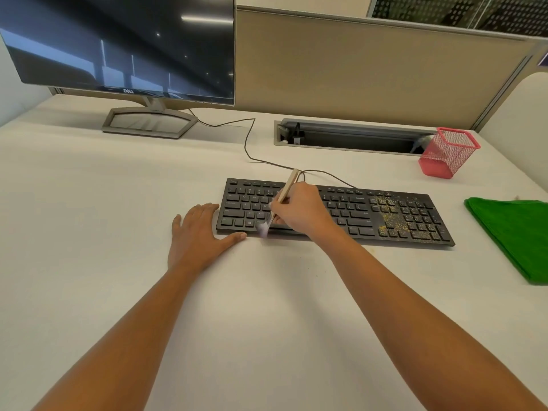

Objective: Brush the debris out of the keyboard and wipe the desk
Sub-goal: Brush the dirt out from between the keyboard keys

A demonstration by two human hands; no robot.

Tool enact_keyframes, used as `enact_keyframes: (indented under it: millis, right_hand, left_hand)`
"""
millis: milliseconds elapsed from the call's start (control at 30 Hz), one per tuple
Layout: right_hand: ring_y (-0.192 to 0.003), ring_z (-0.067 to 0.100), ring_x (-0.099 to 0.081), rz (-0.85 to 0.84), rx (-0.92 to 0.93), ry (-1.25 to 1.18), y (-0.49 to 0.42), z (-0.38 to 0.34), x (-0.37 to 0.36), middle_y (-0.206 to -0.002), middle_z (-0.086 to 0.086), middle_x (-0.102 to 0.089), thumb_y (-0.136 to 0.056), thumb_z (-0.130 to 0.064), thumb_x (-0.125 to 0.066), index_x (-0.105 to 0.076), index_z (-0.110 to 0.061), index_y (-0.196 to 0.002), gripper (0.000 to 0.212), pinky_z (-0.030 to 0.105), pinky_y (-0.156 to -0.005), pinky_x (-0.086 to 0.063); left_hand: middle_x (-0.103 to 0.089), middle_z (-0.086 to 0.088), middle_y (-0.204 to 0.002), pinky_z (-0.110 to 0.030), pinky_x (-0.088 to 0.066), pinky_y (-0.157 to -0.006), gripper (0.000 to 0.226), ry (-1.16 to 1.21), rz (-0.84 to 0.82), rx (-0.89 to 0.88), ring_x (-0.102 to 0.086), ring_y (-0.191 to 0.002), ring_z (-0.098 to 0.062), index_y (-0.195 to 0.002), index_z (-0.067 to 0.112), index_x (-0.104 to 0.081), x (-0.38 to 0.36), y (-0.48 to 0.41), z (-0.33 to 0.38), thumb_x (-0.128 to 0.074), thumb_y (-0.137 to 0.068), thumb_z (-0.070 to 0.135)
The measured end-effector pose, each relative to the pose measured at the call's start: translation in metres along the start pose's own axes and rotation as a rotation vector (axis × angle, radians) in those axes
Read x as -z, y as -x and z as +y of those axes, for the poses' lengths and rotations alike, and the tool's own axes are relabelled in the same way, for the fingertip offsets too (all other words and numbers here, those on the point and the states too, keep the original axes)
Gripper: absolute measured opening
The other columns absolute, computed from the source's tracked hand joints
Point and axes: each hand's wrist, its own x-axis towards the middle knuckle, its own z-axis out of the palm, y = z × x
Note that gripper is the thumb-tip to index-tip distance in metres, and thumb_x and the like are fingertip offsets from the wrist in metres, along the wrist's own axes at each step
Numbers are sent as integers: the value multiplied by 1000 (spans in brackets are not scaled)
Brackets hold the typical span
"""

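So, right hand (299,210) pinches the brush (287,188); debris (391,221) sits at 3 o'clock along the keyboard (350,209), left hand (198,232) spread flat.

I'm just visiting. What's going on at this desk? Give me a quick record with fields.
left hand: flat on the desk, against the keyboard's left end
right hand: grips a pale-handled brush, bristles at the keyboard's front edge
debris: yellow specks over the keyboard's right-hand keys
green cloth: lying on the desk, right of the keyboard, untouched
also there: red mesh pen holder, dark monitor
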Motion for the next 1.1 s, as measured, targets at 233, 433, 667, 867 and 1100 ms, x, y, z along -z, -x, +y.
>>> enact_keyframes:
  millis: [233, 433, 667, 867, 1100]
  right_hand:
    - [-71, 19, -64, 177, 40, -35, 7, 4, -1, -84, 12, -69, -91, -17, -57, -69, -2, -96, 20, 25, -65, -54]
    - [-81, 27, -69, -2, 14, -40, 10, 1, -4, -90, 19, -70, -89, -12, -56, -67, 6, -92, 21, 35, -78, -57]
    - [-60, 10, -59, 183, 70, -13, 2, 5, 2, -75, 8, -65, -91, -13, -56, -70, 0, -92, 19, 14, -58, -48]
    - [-83, 24, -68, 64, 117, -116, 2, -6, -18, -90, 14, -71, -89, -13, -60, -71, -2, -92, 16, 37, -81, -56]
    - [-79, 24, -69, 139, 81, -105, -5, -4, -6, -88, 13, -70, -91, -15, -57, -69, -3, -97, 18, 33, -79, -57]
  left_hand:
    - [-43, 1, -143, -44, -14, -115, 81, -6, -1, 5, -30, -137, -16, -137, 19, -42, 0, 0, 0, -59, -74, 68]
    - [-45, 3, -141, -46, -17, -114, 81, -16, -3, -1, -31, -136, -15, -136, 20, -43, -1, -1, -1, -58, -74, 70]
    - [-43, 3, -143, -45, -13, -115, 82, -20, -9, 5, -28, -138, -14, -137, 20, -42, -1, -1, -1, -57, -74, 70]
    - [-44, 2, -142, -45, -14, -115, 84, -28, -6, 0, -30, -137, -15, -137, 19, -42, -2, -1, -1, -57, -73, 72]
    - [-43, 3, -142, -44, -14, -115, 83, -25, -11, 2, -28, -138, -15, -137, 19, -42, -2, -1, -1, -58, -73, 71]
